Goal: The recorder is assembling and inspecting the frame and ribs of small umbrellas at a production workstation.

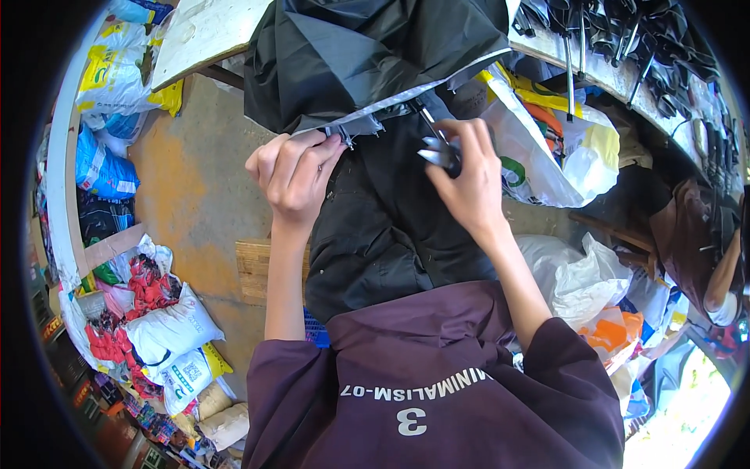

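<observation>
At twelve o'clock, left hand (pixel 295 173) pinches black umbrella fabric (pixel 367 55); right hand (pixel 467 176) grips metal tool (pixel 439 151); white sacks (pixel 168 332) at eight.

Black umbrella canopy (pixel 367 55) with silver edge, draped open, metal rib tip (pixel 437 148) exposed below

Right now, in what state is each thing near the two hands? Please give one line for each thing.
Left hand: fingers closed, pinching the canopy edge.
Right hand: fingers closed around a small metal tool.
Tool: held, its tips pointing toward the canopy edge.
Canopy: black, slack and folded, hanging from the bench.
Ribs: loose, piled on the bench at upper right.
White sack: full, lying on the floor.
</observation>
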### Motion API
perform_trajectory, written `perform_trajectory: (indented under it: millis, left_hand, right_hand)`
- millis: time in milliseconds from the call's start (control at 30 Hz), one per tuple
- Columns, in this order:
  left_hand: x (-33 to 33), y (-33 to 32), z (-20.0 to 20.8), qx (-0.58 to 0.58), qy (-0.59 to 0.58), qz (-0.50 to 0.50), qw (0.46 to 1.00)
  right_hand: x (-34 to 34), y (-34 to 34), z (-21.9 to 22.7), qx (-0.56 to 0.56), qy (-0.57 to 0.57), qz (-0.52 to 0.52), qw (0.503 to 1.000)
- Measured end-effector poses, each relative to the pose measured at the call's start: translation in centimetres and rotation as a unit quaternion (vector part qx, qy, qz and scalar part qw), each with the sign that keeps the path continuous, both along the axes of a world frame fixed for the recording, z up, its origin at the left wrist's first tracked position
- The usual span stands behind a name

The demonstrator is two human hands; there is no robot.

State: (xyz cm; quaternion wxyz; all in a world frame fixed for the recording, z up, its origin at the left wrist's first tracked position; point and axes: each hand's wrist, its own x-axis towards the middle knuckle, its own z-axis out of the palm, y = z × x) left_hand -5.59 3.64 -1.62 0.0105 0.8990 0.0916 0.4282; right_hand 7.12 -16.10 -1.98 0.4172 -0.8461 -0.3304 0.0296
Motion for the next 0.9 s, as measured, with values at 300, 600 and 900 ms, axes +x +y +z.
perform_trajectory:
  millis: [300, 600, 900]
  left_hand:
    - [0.2, -0.1, 0.4, -0.008, 0.005, -0.007, 1.0]
    - [0.2, -0.3, 0.5, -0.025, 0.012, -0.003, 1.0]
    - [0.2, -1.4, 1.8, -0.085, 0.101, 0.021, 0.991]
  right_hand:
    - [-0.5, 5.7, 2.5, 0.124, 0.162, 0.155, 0.967]
    - [0.9, 5.3, 2.8, 0.133, 0.209, 0.185, 0.951]
    - [1.2, 5.8, 4.9, -0.01, 0.124, 0.218, 0.968]
